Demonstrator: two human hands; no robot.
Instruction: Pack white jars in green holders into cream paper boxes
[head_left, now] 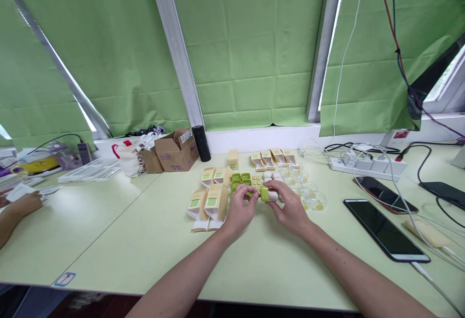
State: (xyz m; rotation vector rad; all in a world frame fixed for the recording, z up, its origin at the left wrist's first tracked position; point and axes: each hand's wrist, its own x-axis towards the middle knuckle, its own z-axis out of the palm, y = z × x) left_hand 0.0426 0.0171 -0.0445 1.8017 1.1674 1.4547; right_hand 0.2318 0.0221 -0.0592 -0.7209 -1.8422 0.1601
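Both my hands meet over the pale green table (152,245). My right hand (288,206) is closed on a small white bottle with a green cap (268,195), held sideways. My left hand (240,208) is curled beside it, its fingertips pinching a small green piece (250,192) close to the cap. Just behind the hands lie green caps (240,179), small white bottles (273,176) and clear plastic trays (307,189). Tan cartons with green labels (209,201) stand left of my left hand, and more cartons (274,159) lie open farther back.
Two phones (385,228) (385,193) lie at the right, near a power strip (366,164) with tangled cables. Brown cardboard boxes (176,151) and a black cylinder (201,142) stand at the back. Another person's hand (23,205) rests at the far left.
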